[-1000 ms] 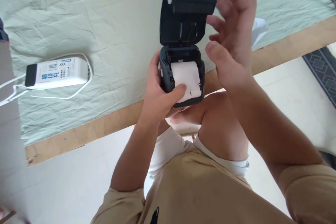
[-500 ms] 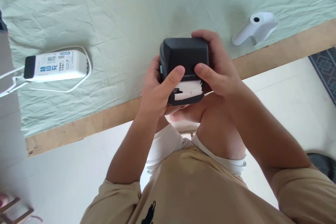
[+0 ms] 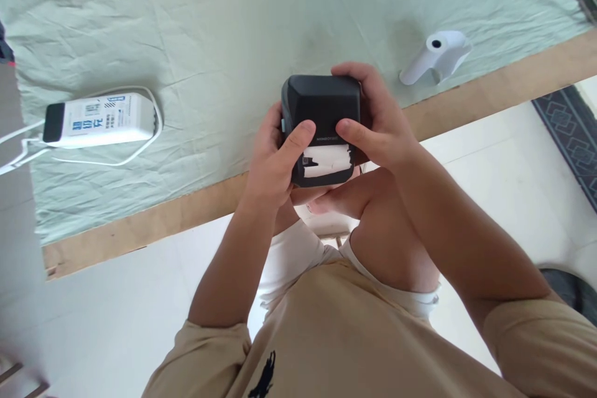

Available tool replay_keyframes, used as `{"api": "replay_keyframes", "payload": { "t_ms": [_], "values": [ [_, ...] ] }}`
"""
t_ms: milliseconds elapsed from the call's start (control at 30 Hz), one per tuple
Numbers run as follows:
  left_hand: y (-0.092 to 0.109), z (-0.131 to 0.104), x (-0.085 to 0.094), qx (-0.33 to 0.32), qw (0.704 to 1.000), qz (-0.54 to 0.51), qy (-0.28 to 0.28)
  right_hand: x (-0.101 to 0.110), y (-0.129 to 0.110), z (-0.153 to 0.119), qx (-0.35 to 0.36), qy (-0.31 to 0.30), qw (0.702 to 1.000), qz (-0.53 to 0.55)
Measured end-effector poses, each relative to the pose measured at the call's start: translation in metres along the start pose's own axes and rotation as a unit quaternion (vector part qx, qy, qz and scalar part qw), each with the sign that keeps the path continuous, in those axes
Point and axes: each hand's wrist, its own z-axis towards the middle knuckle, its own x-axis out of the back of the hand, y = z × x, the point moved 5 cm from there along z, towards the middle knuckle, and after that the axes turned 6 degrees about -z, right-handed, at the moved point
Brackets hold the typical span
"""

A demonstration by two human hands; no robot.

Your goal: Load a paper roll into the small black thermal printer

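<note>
Between my two hands is a black label printer [image 3: 323, 106], held over the table's front edge above my lap. A torn white label [image 3: 326, 160] shows on its near end. My left hand [image 3: 275, 158] grips the printer's left side, its thumb on the top face near the printed lettering. On the opposite side my right hand [image 3: 380, 121] is wrapped round the body, with the thumb also resting on top. Most of the fingers under the printer are hidden.
On the green tablecloth [image 3: 224, 74] a white roll of paper [image 3: 424, 56] stands at the right, its loose end curling. A white power bank [image 3: 102, 119] with white cables lies at the left. The table's wooden edge [image 3: 153, 224] runs across in front of me.
The printer and both hands appear slightly further left and lower. The camera view has turned a little, so the paper roll sits further left. My hold on the printer looks the same.
</note>
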Motion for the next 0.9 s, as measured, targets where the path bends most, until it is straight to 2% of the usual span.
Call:
{"api": "replay_keyframes", "payload": {
  "t_ms": [200, 600, 767, 900],
  "values": [
    [0.0005, -0.0007, -0.003, -0.005, 1.0, -0.013, 0.0, 0.0009, 0.0002, 0.0011, -0.007, 0.002, 1.0, -0.021],
    [0.0023, -0.0037, -0.0079, 0.01, 0.999, -0.025, 0.022, 0.0002, -0.0035, 0.0016, -0.01, 0.002, 1.0, 0.002],
    [-0.0014, -0.0024, -0.0034, 0.023, 0.998, -0.032, 0.059, -0.0021, -0.0047, 0.0033, -0.047, -0.028, 0.998, -0.009],
    [-0.0027, -0.001, -0.0023, 0.027, 0.996, -0.02, 0.077, -0.0034, -0.0088, 0.0032, -0.046, -0.022, 0.998, -0.027]
  ]
}}
